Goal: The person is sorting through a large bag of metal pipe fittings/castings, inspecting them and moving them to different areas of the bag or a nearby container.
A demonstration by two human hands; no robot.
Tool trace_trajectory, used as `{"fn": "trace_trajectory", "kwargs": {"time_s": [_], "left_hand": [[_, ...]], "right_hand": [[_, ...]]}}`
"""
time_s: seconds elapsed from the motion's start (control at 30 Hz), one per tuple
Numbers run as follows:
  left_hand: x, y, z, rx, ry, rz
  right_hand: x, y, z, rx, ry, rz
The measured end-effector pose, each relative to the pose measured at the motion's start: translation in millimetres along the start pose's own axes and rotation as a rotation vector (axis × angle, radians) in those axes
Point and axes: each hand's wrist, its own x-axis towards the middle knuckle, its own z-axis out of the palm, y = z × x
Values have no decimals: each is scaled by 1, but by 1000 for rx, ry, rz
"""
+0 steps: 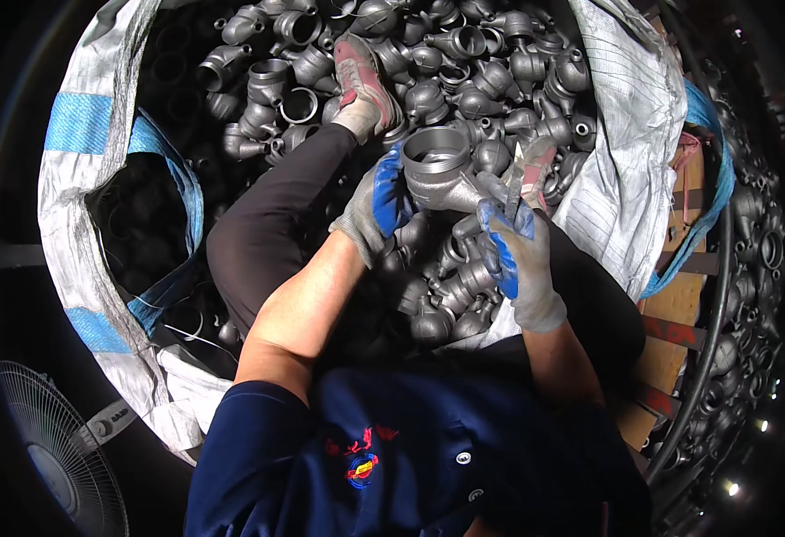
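Observation:
A dark grey cast metal pipe fitting point(439, 186), with a wide round mouth, is held up between my hands over the pile. My left hand point(380, 208), in a grey and blue glove, is closed on the fitting's left side. My right hand point(519, 255), gloved the same way, grips a narrow flat metal tool point(516, 186) with a pointed tip that stands up beside the fitting's narrower end. Whether it is a file or a blade I cannot tell. Its lower part is hidden in my fist. Some right fingers are close to the fitting's narrow end.
Several similar fittings point(428, 98) fill a large white woven bag point(70, 206) with blue straps point(169, 170). My legs and shoes point(361, 80) rest among them. A fan point(57, 456) stands lower left. Wooden boards point(670, 340) and a dark curved rim point(719, 313) lie right, with more fittings beyond.

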Motion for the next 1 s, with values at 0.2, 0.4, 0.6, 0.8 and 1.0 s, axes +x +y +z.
{"fn": "trace_trajectory", "kwargs": {"time_s": [0.2, 0.4, 0.6, 0.8, 1.0], "left_hand": [[-3, -4, 12, -15, 107, 1], [-10, -1, 21, 193, 169, 120], [-9, 1, 11, 228, 185, 116], [-12, 3, 28, 299, 242, 147], [-18, 6, 36, 483, 333, 102]], "right_hand": [[4, 10, -7, -124, 102, -236], [8, 15, -19, -146, 139, -185], [9, 6, -14, -1, 88, -171], [12, 12, -24, 60, 140, -122], [11, 6, -24, 72, 246, -79]]}}
